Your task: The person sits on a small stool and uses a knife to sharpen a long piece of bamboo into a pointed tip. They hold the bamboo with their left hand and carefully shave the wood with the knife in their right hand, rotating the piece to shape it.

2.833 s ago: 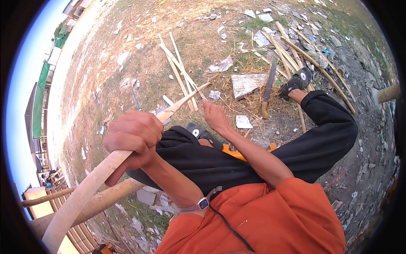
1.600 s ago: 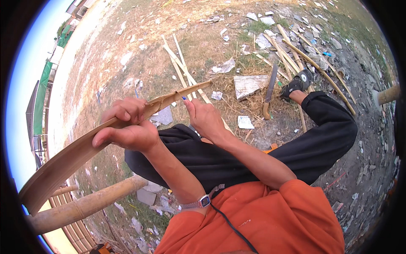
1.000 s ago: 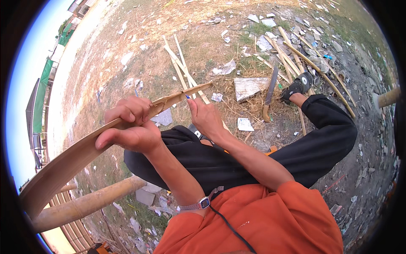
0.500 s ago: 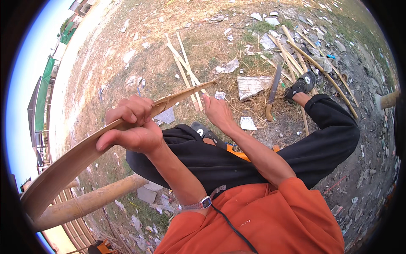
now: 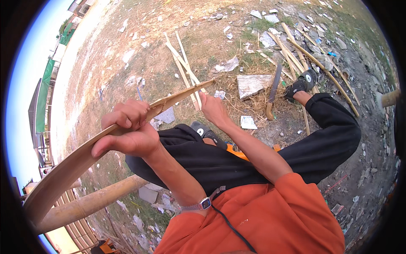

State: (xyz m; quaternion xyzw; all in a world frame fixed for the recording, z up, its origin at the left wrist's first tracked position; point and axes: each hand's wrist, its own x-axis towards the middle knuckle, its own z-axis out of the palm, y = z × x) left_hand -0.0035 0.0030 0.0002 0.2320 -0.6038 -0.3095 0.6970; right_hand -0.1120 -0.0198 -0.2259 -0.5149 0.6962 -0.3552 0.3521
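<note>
While the left hand (image 5: 137,137) is clamping the wooden strip (image 5: 80,158), raised at left, the right hand (image 5: 215,110) is no longer showing a blue piece; its grip cannot be told, so the left is visibly securing the strip.

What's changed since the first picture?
The left hand has turned from a fist to show its palm, gripping the pale strip, whose near end swung upward in view. The blue bit at the right hand no longer shows. The long knife and whitish board stayed put.

Littered ground (image 5: 152,55): knife (image 5: 275,84), slats (image 5: 187,67)
</note>
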